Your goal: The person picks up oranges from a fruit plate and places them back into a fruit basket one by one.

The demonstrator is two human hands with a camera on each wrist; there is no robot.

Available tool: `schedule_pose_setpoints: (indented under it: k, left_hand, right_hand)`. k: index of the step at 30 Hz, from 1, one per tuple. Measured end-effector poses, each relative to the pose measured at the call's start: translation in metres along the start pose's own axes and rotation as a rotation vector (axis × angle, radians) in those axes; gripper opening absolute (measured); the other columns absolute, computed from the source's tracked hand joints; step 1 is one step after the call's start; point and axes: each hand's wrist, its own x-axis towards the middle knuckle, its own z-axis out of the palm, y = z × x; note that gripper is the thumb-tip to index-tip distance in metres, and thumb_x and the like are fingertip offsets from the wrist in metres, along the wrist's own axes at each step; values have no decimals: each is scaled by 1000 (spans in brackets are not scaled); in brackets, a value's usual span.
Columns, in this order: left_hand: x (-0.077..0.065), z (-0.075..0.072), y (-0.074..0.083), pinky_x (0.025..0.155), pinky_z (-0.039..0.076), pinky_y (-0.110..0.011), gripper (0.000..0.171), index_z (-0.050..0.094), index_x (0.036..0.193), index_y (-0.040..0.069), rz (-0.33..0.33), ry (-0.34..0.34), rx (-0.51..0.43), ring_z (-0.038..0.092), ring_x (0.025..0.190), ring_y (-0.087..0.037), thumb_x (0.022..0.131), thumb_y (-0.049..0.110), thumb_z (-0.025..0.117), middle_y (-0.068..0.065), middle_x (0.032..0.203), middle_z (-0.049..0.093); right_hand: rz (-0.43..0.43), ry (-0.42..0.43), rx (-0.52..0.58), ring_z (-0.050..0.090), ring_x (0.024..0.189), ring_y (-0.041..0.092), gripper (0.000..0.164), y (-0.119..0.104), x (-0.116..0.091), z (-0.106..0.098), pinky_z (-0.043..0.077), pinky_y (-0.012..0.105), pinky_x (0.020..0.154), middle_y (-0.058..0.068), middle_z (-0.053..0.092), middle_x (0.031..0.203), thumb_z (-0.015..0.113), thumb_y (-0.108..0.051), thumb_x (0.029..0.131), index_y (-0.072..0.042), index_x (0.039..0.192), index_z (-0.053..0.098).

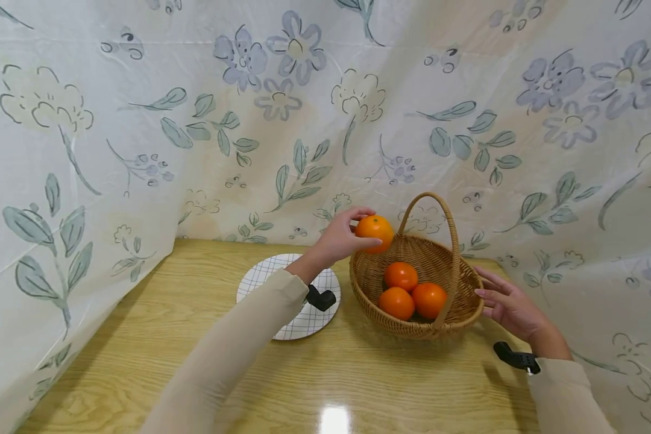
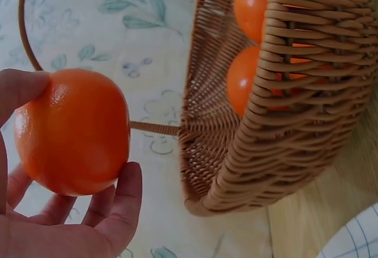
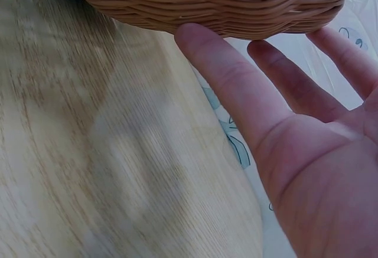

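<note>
My left hand (image 1: pixel 343 236) grips an orange (image 1: pixel 374 234) between thumb and fingers, above the left rim of a wicker basket (image 1: pixel 374 310). In the left wrist view the orange (image 2: pixel 74 133) looks smooth and glossy, with the fingers curled under it. Three redder-orange round fruits (image 1: pixel 401 276) lie together inside the basket. On the basket's right side is my right hand (image 1: pixel 512 304), its fingers extended. The right wrist view shows those fingertips right at the woven wall (image 3: pixel 236 7), the palm turned toward it.
A white plate (image 1: pixel 317 322) with a dark grid pattern lies left of the basket, partly hidden under the left forearm. The basket's tall arched handle (image 1: pixel 451 226) rises over its middle. A floral curtain (image 1: pixel 282 150) hangs behind and beside the wooden table (image 1: pixel 390 386).
</note>
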Motion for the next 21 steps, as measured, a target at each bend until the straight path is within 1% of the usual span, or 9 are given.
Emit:
schedule_pose_setpoints:
  k: [7, 13, 18, 21]
  left_hand:
    - [13, 13, 0, 87, 57, -34, 60, 58, 140, 20, -37, 13, 7, 59, 113, -25, 85, 24, 83, -8, 138, 57]
    - [26, 29, -2, 86, 55, -33, 59, 61, 137, 20, -45, 18, 9, 58, 112, -23, 84, 23, 85, -6, 131, 60]
    - [37, 43, -3, 86, 53, -28, 58, 62, 135, 17, -24, -1, 21, 58, 112, -23, 83, 21, 86, -8, 128, 61]
    - [41, 52, -3, 88, 52, -27, 57, 63, 134, 15, -11, -15, 44, 58, 115, -24, 82, 20, 86, -9, 131, 62]
  right_hand:
    - [-4, -15, -5, 68, 120, 17, 61, -1, 1, -1, 60, 36, 92, -6, 59, 141, 37, 4, 108, -14, 164, 22]
    - [17, 12, -31, 68, 119, 16, 65, -1, 1, -1, 60, 36, 91, -7, 58, 141, 37, 3, 108, -10, 165, 11]
    - [19, 6, -32, 68, 119, 16, 66, 0, 2, -2, 60, 36, 92, -8, 58, 141, 37, 3, 108, -8, 165, 8]
    - [18, 0, -14, 69, 119, 18, 64, 0, 2, -3, 60, 36, 92, -7, 58, 141, 37, 3, 108, -13, 166, 14]
